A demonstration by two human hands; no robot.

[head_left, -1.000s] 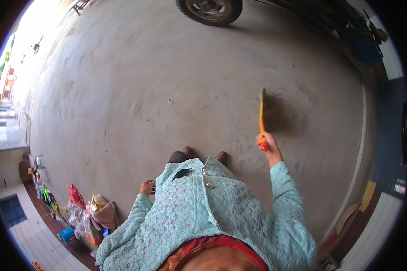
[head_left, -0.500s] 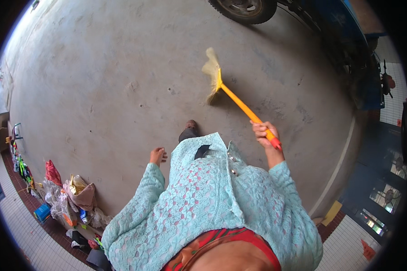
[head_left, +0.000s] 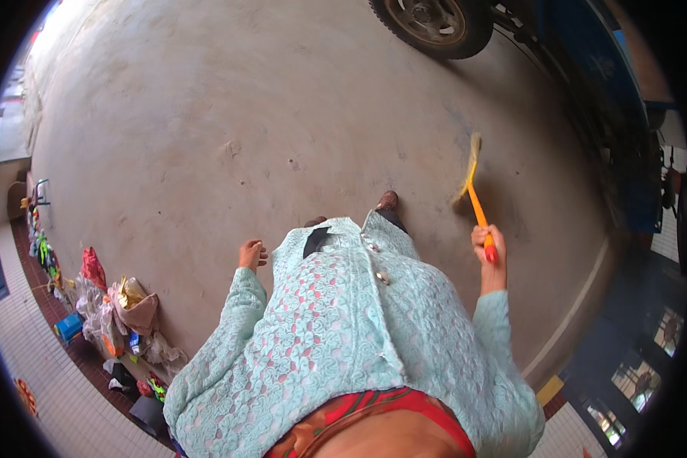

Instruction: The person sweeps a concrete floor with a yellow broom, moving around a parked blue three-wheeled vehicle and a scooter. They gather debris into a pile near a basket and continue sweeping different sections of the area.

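My right hand [head_left: 490, 238] is wrapped round the yellow handle of a broom [head_left: 475, 202], close to its red end. The broom's pale bristle head [head_left: 475, 146] is out past the hand, low over the concrete floor; whether it touches cannot be made out. My left hand [head_left: 253, 254] hangs free at my left side, its fingers loosely bent and apart with nothing in them. Both forearms wear light blue knitted sleeves.
A wheel [head_left: 435, 23] of a blue vehicle [head_left: 588, 61] stands at the far right. Plastic bags [head_left: 103, 313] and a bulging sack [head_left: 137, 305] line the left wall, beside a blue container [head_left: 69, 327]. My brown shoe [head_left: 388, 201] is on the concrete floor [head_left: 191, 107].
The broom has swung to the right, and its head now sits farther right and nearer. My right hand moved right with it. My right shoe has come forward; the left hand shifted slightly left.
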